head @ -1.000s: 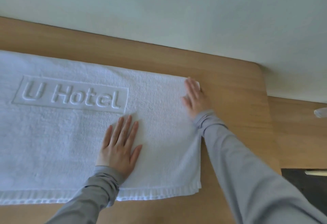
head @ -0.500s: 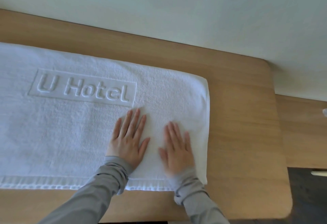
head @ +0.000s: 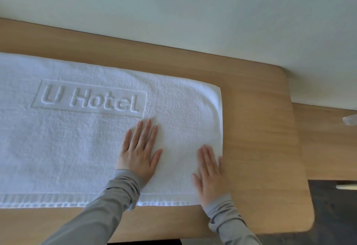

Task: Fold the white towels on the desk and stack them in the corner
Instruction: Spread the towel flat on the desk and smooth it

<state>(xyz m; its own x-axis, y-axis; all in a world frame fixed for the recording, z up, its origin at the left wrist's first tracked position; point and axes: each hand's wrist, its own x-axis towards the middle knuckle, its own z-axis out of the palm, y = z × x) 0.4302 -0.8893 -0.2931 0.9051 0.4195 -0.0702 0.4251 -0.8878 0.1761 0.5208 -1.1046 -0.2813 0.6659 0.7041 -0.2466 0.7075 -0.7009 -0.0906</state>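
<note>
One white towel (head: 77,148) lies spread flat on the wooden desk (head: 260,138), its long axis running left to right, roughly parallel to the pale wall (head: 193,12) behind. Its left part runs out of view, while its right short end stops on the desk, short of the desk's rounded right edge. The embossed "U Hotel" lettering (head: 89,100) sits in a raised frame and reads upright from the person's side. A ribbed woven border (head: 48,199) runs along the near long edge. Both hands rest palm down on the towel's right portion, gripping nothing, with fingers straight and pointing away toward the wall. The left hand (head: 139,153) lies just below and to the right of the lettering, its fingers slightly spread. The right hand (head: 209,177) lies flat near the towel's near right corner, its outer edge along the short end, its wrist over the near border. Grey sleeves (head: 108,206) cover both forearms, which cross the towel's near edge.
</note>
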